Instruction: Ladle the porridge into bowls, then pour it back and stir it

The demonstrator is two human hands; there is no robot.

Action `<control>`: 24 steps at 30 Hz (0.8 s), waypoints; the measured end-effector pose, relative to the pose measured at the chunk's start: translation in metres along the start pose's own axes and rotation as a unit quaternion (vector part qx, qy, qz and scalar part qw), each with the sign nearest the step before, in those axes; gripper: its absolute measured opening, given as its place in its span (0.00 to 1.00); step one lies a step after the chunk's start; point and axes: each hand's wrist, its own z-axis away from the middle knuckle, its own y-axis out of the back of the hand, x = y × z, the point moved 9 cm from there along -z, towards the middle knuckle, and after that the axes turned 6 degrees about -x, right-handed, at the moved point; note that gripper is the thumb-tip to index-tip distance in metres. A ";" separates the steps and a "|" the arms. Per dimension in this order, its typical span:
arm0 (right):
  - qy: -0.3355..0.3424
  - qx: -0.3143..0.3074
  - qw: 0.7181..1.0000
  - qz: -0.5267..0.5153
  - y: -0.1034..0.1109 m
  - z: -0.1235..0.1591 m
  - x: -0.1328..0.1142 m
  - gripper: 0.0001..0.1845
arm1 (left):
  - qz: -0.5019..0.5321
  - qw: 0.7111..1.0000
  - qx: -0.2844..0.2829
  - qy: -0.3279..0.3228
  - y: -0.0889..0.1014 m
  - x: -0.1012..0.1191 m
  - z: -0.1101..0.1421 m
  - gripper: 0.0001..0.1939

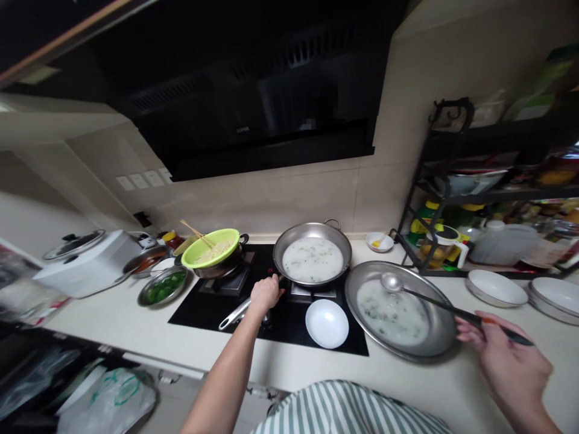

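My left hand (266, 294) is closed round the long metal handle of a steel wok (312, 229) on the black hob. White liquid with green flecks (312, 259) lies in the wok. At the right, my right hand (506, 355) grips the dark handle of a ladle (434, 302). The ladle's metal bowl is over a wide steel basin (438, 334) on the counter, which holds similar cloudy white liquid with green bits; whether it touches the liquid I cannot tell. Between wok and basin, near the hob's front edge, sits a small white bowl (326, 323).
On the hob's left, a green colander (233, 237) of noodles with chopsticks rests on a pot. Beside it stands a steel bowl of leafy greens (165, 287). White bowls (495, 289) and a black rack (427, 199) of bottles are at the right. A range hood (271, 114) hangs above.
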 end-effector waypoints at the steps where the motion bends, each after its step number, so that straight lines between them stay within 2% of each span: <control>1: -0.027 0.014 0.998 -0.046 -0.003 -0.001 0.000 0.11 | 0.001 1.000 -0.002 0.000 0.000 0.000 0.000 0.20; 4: -0.051 0.012 0.989 -0.139 -0.031 0.005 -0.011 0.12 | 0.003 1.000 -0.007 -0.004 0.001 0.001 0.001 0.20; 6: -0.036 -0.027 0.986 -0.161 -0.062 0.013 -0.020 0.14 | 0.005 1.000 -0.011 -0.009 0.001 0.002 0.000 0.21; 10: 0.001 -0.148 0.983 -0.112 -0.136 0.037 -0.028 0.16 | 0.018 0.999 -0.021 -0.022 0.000 0.003 -0.002 0.23; 14: 0.056 -0.232 0.971 -0.021 -0.190 0.058 -0.029 0.16 | 0.042 0.997 -0.043 -0.040 0.000 0.005 -0.004 0.26; 16: 0.072 -0.255 0.964 0.010 -0.206 0.066 -0.026 0.18 | 0.054 0.996 -0.057 -0.047 -0.001 0.006 -0.004 0.27; 19: 0.068 -0.265 0.961 0.039 -0.217 0.073 -0.020 0.21 | 0.067 0.993 -0.074 -0.061 -0.001 0.007 -0.004 0.28; 21: 0.060 -0.257 0.963 0.048 -0.217 0.074 -0.017 0.20 | 0.073 0.991 -0.082 -0.070 -0.001 0.008 -0.004 0.29; 24: 0.040 -0.211 0.976 0.043 -0.209 0.069 -0.011 0.18 | 0.077 0.990 -0.086 -0.084 0.000 0.010 -0.003 0.31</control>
